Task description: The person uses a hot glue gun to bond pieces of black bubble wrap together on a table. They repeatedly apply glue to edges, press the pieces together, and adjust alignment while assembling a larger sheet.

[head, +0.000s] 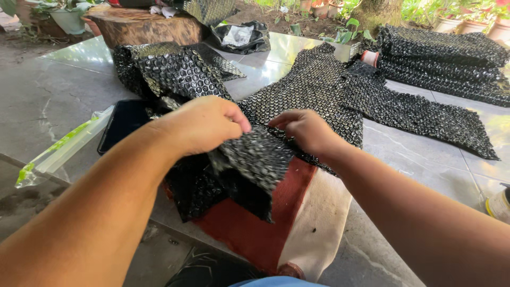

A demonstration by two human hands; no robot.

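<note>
Gripping a black bubble-wrap piece [254, 159], both hands close on it: left hand [202, 125] pinches its upper edge, right hand [305, 130] curls fingers on the far corner. It hangs over a red cloth [255, 228] at the table's [48, 101] near edge. Risk: 1 loose grip drops it off that edge. A dark tablet [125, 122] crowds the left; open room lies right.

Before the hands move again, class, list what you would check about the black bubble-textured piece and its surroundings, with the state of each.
1. Left hand grips the black bubble piece: ok.
2. Right hand pinches its upper edge: ok.
3. Red and cream cloth lies under the piece: ok.
4. Dark tablet apart from both hands: ok.
5. Thread spool within reach: cannot tell.
</note>
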